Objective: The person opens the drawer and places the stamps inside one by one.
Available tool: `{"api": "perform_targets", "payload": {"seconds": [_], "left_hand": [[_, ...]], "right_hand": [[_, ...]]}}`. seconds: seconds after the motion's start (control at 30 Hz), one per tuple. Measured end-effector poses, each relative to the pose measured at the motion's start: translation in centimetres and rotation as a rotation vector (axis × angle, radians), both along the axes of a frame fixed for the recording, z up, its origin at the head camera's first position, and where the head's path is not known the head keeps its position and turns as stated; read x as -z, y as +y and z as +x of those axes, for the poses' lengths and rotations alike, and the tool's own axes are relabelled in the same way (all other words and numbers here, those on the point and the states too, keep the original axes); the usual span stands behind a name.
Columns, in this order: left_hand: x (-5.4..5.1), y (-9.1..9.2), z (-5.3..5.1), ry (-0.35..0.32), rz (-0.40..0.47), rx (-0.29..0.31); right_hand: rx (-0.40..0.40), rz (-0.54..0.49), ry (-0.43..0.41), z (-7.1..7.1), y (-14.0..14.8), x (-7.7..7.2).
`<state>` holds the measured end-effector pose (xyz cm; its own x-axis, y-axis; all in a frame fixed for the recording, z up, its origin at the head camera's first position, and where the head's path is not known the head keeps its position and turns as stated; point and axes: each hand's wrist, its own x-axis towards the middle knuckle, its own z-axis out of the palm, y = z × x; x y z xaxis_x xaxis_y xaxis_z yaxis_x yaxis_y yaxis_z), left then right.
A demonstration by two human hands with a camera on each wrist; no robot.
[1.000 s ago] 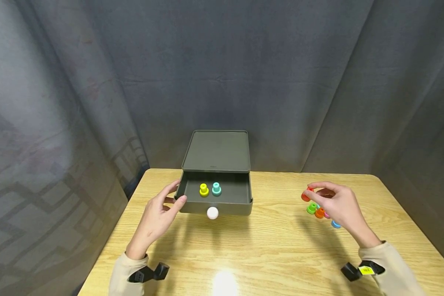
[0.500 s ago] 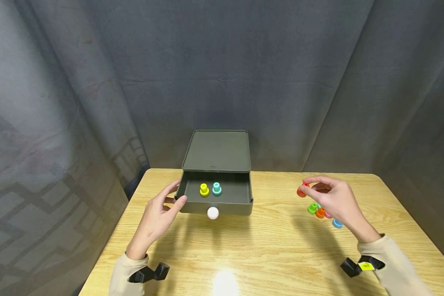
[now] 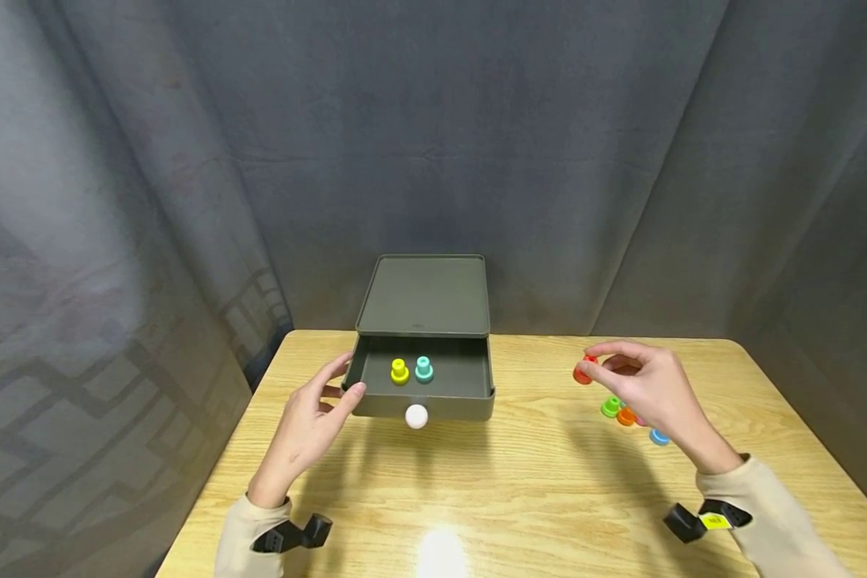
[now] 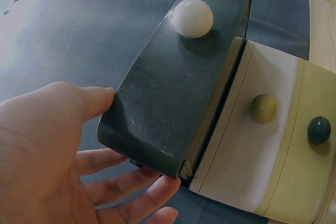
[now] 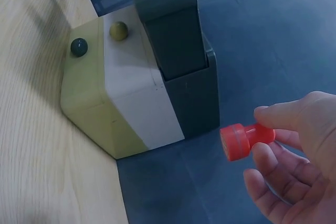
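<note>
My left hand (image 3: 305, 433) holds the left front corner of the pulled-out dark grey drawer (image 3: 455, 408), thumb at the front edge and fingers along the side and underneath. Inside stand a yellow peg (image 3: 400, 372) and a turquoise peg (image 3: 424, 369), side by side. To the right, above the table, my right hand (image 3: 653, 393) pinches a red peg (image 5: 237, 142) by its narrow end between thumb and fingers. Its wide round base points away from the palm in the right wrist view. Below that hand lie a green peg (image 3: 611, 407), an orange peg (image 3: 626, 416) and a blue peg (image 3: 660, 437).
The drawer belongs to a small stacked cabinet (image 3: 429, 297) with a white knob (image 3: 417, 416) on its front. Beneath it sit a pale drawer (image 4: 252, 129) and a yellow-green drawer (image 4: 304, 182), both closed. Grey curtains (image 3: 433, 160) hang behind the wooden table (image 3: 535, 498).
My right hand has moved left and slightly up with the red peg, away from the loose pegs. The left hand has stayed at the drawer corner.
</note>
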<state>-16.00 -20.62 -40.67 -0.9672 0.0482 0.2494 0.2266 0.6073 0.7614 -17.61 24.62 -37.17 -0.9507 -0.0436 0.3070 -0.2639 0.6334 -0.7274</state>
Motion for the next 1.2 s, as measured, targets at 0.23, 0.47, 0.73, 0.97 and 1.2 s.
{"api": "perform_targets", "payload": {"seconds": [0.23, 0.47, 0.73, 0.97, 1.2], "left_hand": [[0.0, -0.1, 0.0, 0.002, -0.001, -0.002], [0.0, -0.1, 0.0, 0.013, -0.005, -0.003], [0.0, 0.0, -0.1, 0.012, -0.007, -0.002], [0.1, 0.2, -0.2, 0.016, 0.002, 0.003], [0.0, 0.2, -0.2, 0.008, -0.001, 0.005]], "right_hand": [[-0.009, -0.009, 0.027, -0.1, -0.6, -0.3], [-0.023, 0.011, 0.064, -0.1, -1.2, -0.8], [-0.065, 0.008, 0.084, -0.3, -2.1, -1.5], [-0.093, -0.016, 0.097, -0.3, -3.3, -2.0], [-0.122, -0.056, 0.099, -0.6, -4.6, -2.3]]}}
